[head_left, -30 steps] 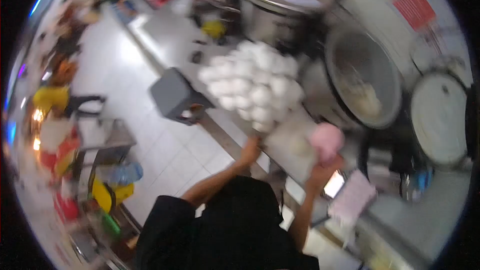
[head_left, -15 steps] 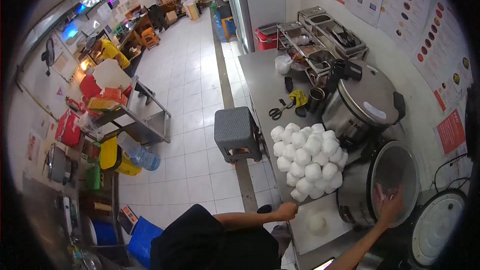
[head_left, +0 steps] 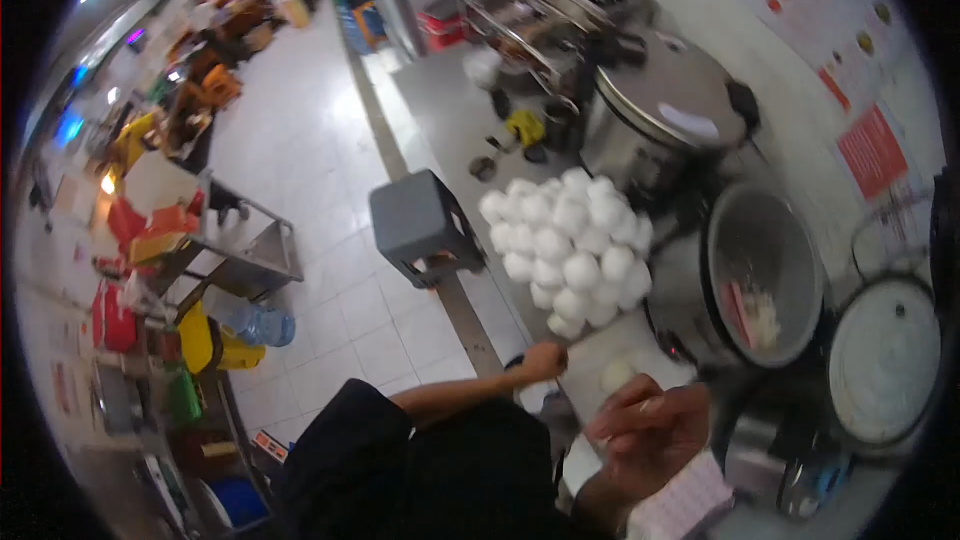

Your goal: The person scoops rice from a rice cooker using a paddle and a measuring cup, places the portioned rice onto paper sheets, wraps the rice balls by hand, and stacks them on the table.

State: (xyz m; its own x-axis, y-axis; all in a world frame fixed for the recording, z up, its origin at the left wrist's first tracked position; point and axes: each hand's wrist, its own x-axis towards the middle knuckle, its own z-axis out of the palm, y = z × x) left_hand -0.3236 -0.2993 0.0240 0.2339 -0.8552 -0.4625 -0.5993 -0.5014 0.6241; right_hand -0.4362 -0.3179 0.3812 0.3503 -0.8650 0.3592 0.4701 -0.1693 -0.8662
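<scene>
White balls (head_left: 568, 248) lay just beyond the clenched left hand (head_left: 543, 362); an open pot (head_left: 768, 232) stood beyond the right hand (head_left: 652, 430), whose grip I couldn't tell.

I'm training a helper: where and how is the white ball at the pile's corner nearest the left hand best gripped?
Probably cup the white ball around its rounded sides, coming from the side facing the left hand and slightly above. It sits at the corner of the pile, so that side looks open, while neighbours crowd its far side. No handle shows.
</scene>
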